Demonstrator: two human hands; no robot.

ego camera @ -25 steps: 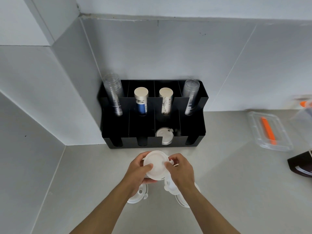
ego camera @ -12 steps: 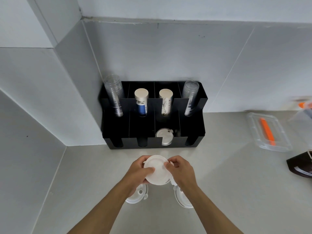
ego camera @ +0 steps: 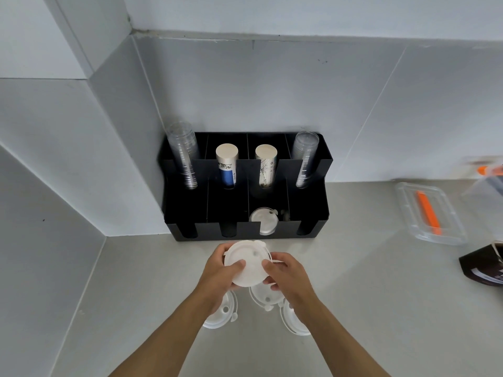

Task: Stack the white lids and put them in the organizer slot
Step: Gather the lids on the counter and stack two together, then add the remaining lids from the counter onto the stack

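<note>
White lids (ego camera: pixel 247 265) sit stacked between both hands, left hand (ego camera: pixel 217 270) and right hand (ego camera: pixel 285 273) pinching the rim above the worktop (ego camera: pixel 381 308). Three loose lids (ego camera: pixel 220 314) lie beneath. Beyond, the black organizer (ego camera: pixel 245 186) holds one lid (ego camera: pixel 264 219) in a front slot.

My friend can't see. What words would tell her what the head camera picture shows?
Two hands, left hand and right hand, hold white lids above a grey counter. More loose lids lie below, and a black organizer behind holds cups and one lid.
</note>
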